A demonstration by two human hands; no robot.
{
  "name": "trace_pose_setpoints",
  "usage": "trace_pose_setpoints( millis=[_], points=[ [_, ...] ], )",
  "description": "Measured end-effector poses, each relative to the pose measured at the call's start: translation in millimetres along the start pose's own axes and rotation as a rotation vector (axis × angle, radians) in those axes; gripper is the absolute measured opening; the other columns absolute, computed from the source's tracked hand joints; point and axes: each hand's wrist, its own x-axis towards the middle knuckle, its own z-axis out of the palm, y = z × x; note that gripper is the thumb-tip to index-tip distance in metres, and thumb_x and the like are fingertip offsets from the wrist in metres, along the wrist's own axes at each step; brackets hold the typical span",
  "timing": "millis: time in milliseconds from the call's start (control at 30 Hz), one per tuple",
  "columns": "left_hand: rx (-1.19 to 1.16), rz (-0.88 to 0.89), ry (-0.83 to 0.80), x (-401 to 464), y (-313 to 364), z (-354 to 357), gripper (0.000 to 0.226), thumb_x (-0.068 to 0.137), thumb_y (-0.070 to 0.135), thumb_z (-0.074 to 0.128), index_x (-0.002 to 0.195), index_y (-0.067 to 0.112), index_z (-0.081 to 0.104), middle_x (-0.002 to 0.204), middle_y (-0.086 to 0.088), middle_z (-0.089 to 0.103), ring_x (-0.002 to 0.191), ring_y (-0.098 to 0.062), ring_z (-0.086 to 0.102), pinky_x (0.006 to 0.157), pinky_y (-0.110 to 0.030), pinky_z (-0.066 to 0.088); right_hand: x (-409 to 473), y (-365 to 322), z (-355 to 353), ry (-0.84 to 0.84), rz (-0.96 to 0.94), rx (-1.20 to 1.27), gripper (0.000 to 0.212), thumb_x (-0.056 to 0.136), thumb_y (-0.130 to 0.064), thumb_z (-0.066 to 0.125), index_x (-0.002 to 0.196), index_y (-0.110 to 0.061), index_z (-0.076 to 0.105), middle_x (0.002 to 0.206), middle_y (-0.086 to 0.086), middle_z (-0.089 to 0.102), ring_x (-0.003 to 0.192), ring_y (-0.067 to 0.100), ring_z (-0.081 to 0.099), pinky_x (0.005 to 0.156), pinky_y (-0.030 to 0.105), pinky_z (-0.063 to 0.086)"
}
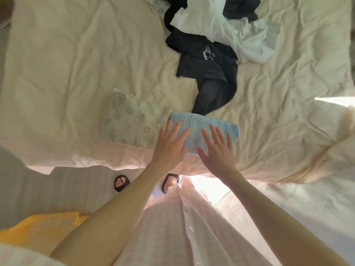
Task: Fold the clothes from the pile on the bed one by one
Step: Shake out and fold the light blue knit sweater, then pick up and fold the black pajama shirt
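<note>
folded blue knit (201, 123), long axis left-right, flat

Left hand (169, 146), right hand (218, 150): flat, fingers straight.

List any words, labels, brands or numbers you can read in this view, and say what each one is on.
No readable text anywhere.
Black garment: a white printed graphic, too blurred to tell whether it holds letters.
Folded patterned cloth: small figure prints only, no words.
Blue knit under both hands: no label showing.
</note>
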Motion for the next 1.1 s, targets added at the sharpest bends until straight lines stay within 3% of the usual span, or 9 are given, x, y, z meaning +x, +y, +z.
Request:
trace_pose_setpoints(
  millis=[133,267,367,567,667,867,1000,1100],
  points=[
    [-0.1,-0.11,0.191,-82.3,-39.9,-42.6,0.052,0.095,0.028,0.048,0.145,0.021,0.035,0.156,-0.01,0.021,0.145,-0.033,0.01,0.114,-0.05,0.01,-29.9,-80.0,-27.1,0.095,-0.086,0.052,0.061,0.096,-0.05,0.038,0.15,-0.027,0.02,0.159,0.004,0.011,0.147,0.023,0.006,0.116,0.044,-0.008],
    [0.001,-0.142,0.303,-179.5,-114.4,-76.0,0.053,0.089,0.021,0.059,0.14,0.015,0.044,0.15,-0.014,0.033,0.14,-0.039,0.024,0.111,-0.058,0.019,-61.0,-175.5,-29.0,0.128,-0.196,0.104,0.061,0.096,-0.044,0.045,0.15,-0.024,0.024,0.159,0.005,0.014,0.147,0.024,0.008,0.116,0.043,-0.006],
    [0.012,-0.25,0.34,-255.9,-180.9,-93.8,0.051,0.087,0.025,0.056,0.137,0.014,0.049,0.145,-0.016,0.041,0.136,-0.042,0.032,0.107,-0.062,0.024,-83.2,-251.3,-15.5,0.127,-0.226,0.113,0.061,0.096,-0.044,0.045,0.15,-0.024,0.023,0.159,0.004,0.012,0.147,0.024,0.006,0.117,0.046,-0.003],
    [-0.046,-0.485,0.343,-367.3,-289.9,-124.9,0.051,0.096,0.034,0.048,0.144,0.022,0.036,0.154,-0.009,0.025,0.143,-0.036,0.015,0.113,-0.056,0.012,-108.3,-400.2,-1.7,0.12,-0.291,0.185,0.062,0.096,-0.046,0.042,0.15,-0.026,0.019,0.159,0.003,0.01,0.147,0.022,0.003,0.118,0.046,-0.002],
    [-0.103,-0.502,0.375,-385.2,-327.7,-143.4,0.052,0.098,0.043,0.036,0.147,0.027,0.028,0.157,-0.005,0.016,0.145,-0.03,0.005,0.115,-0.051,0.004,-102.8,-454.1,-6.5,0.162,-0.298,0.232,0.06,0.096,-0.043,0.045,0.15,-0.025,0.023,0.159,0.004,0.014,0.147,0.023,0.007,0.117,0.046,0.0],
    [-0.217,-0.525,0.447,-383.3,-384.4,-174.9,0.053,0.098,0.039,0.039,0.148,0.03,0.024,0.158,-0.001,0.012,0.146,-0.025,0.0,0.116,-0.047,-0.001,-70.2,-539.7,-7.3,0.154,-0.347,0.199,0.06,0.096,-0.041,0.046,0.149,-0.025,0.024,0.159,0.004,0.013,0.147,0.023,0.006,0.117,0.047,-0.001],
    [-0.055,-0.372,0.298,-368.9,-448.5,-208.5,0.055,0.098,0.047,0.03,0.149,0.035,0.012,0.159,0.002,0.0,0.146,-0.022,-0.009,0.116,-0.045,-0.006,-25.3,-594.9,-11.9,0.147,-0.334,0.19,0.061,0.096,-0.044,0.043,0.15,-0.026,0.022,0.159,0.003,0.012,0.147,0.022,0.004,0.116,0.046,-0.002],
    [-0.003,-0.354,0.325,-353.6,-515.3,-264.2,0.056,0.097,0.045,0.035,0.149,0.032,0.018,0.159,-0.002,0.01,0.146,-0.027,0.0,0.116,-0.048,0.002,21.5,-639.7,-26.3,0.125,-0.305,0.178,0.061,0.097,-0.046,0.041,0.151,-0.028,0.018,0.16,0.002,0.009,0.147,0.021,0.002,0.117,0.046,-0.004]
  ],
)
